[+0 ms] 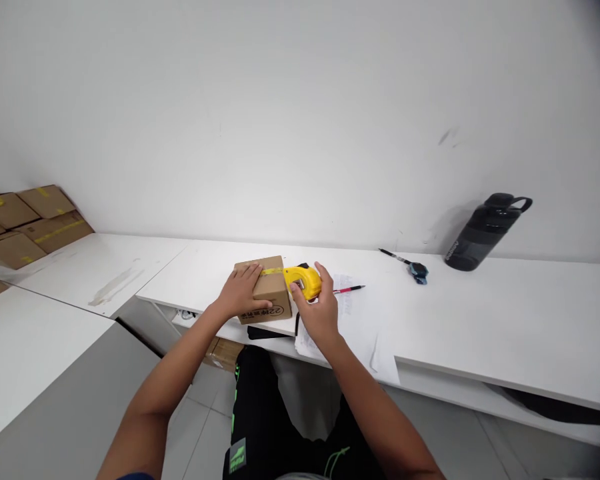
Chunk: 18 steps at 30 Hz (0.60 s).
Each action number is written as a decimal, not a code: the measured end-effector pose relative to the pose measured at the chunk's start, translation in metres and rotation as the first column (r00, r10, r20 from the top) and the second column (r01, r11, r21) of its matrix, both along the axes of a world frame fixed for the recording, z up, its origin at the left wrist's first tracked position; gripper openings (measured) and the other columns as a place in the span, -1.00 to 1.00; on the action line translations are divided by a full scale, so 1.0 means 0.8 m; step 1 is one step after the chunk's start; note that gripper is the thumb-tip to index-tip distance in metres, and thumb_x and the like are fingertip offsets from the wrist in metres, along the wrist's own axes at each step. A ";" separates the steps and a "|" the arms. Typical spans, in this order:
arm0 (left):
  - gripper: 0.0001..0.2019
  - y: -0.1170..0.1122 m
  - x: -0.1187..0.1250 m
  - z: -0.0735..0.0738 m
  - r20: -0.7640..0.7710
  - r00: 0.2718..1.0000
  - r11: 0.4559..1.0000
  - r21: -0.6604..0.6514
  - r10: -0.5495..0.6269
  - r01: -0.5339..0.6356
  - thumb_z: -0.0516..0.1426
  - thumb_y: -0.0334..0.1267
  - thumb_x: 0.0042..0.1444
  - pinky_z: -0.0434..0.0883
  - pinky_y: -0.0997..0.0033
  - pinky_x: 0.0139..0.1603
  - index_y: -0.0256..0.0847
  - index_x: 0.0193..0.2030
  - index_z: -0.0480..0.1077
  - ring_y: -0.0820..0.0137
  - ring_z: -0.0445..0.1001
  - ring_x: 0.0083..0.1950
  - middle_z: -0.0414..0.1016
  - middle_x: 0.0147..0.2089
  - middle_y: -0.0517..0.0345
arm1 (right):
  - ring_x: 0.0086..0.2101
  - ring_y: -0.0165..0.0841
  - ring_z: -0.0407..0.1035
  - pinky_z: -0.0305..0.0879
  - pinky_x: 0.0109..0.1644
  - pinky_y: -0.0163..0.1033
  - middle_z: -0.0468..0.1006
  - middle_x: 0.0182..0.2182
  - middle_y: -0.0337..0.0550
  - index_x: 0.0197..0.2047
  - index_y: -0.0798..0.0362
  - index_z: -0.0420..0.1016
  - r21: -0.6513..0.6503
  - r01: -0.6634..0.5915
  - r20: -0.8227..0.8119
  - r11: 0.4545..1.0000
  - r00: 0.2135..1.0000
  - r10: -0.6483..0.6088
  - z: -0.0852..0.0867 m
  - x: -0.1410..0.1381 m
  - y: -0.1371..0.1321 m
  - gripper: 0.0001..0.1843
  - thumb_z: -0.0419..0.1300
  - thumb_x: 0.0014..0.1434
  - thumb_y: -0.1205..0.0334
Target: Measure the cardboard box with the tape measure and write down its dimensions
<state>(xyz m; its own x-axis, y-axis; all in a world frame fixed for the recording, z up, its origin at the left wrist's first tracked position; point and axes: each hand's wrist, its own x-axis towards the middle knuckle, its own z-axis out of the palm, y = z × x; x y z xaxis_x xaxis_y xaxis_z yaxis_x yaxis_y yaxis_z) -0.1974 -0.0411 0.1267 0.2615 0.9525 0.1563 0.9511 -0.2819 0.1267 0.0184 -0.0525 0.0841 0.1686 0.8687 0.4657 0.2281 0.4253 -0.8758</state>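
A small cardboard box with dark print on its front sits at the desk's front edge. My left hand is laid over its left part, fingers across the top and thumb towards the front edge, holding it. My right hand grips a yellow tape measure against the right side of the box. A short length of yellow tape blade runs from its case over the box top towards my left fingers. The blade's end is hidden by that hand.
Printed papers and a red-and-black pen lie right of the box. Farther right are a black pen, a crumpled dark blue item and a black bottle. Taped cardboard boxes are stacked at the far left.
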 end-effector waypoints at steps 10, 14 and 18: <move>-0.02 -0.075 -0.112 -0.124 0.712 0.673 0.967 -0.039 0.203 -0.251 -0.05 0.46 0.00 0.19 0.06 0.34 -0.25 0.38 0.08 0.02 0.21 0.37 0.25 0.34 -0.20 | -0.17 -0.26 0.43 0.38 -0.11 -0.14 0.50 -0.04 -0.10 0.17 -0.03 0.26 -0.032 -0.416 0.075 0.909 0.906 0.417 0.040 -0.050 0.062 -0.37 0.26 0.06 -0.01; 0.15 -0.075 -0.106 -0.137 0.928 0.357 0.958 0.002 0.105 -0.286 0.08 0.51 -0.20 0.10 0.03 0.38 -0.16 0.43 -0.08 0.00 0.04 0.44 0.02 0.45 -0.23 | -0.09 -0.20 0.40 0.30 0.02 -0.06 0.50 0.02 -0.13 0.22 -0.10 0.25 -0.042 -0.605 0.476 0.795 0.687 0.548 0.076 -0.122 0.089 -0.42 0.20 0.12 0.10; 0.05 -0.063 -0.088 -0.107 0.998 0.068 0.937 0.019 0.005 -0.349 0.16 0.33 -0.04 0.10 0.09 0.38 -0.11 0.46 -0.20 0.08 -0.03 0.47 -0.07 0.48 -0.22 | 0.02 -0.18 0.36 0.25 0.11 -0.07 0.41 0.14 -0.09 0.29 -0.10 0.19 -0.134 -0.772 0.694 0.621 0.374 0.615 0.087 -0.177 0.104 -0.38 0.17 0.16 0.14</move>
<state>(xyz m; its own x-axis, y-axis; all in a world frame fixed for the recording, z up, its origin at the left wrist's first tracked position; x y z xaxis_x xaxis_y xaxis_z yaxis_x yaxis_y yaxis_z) -0.2677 -0.0915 0.0413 -0.4610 0.8390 0.2892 0.0448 -0.3034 0.9518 -0.1229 0.0307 0.1540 -0.8470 0.4171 0.3297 0.2069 0.8298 -0.5184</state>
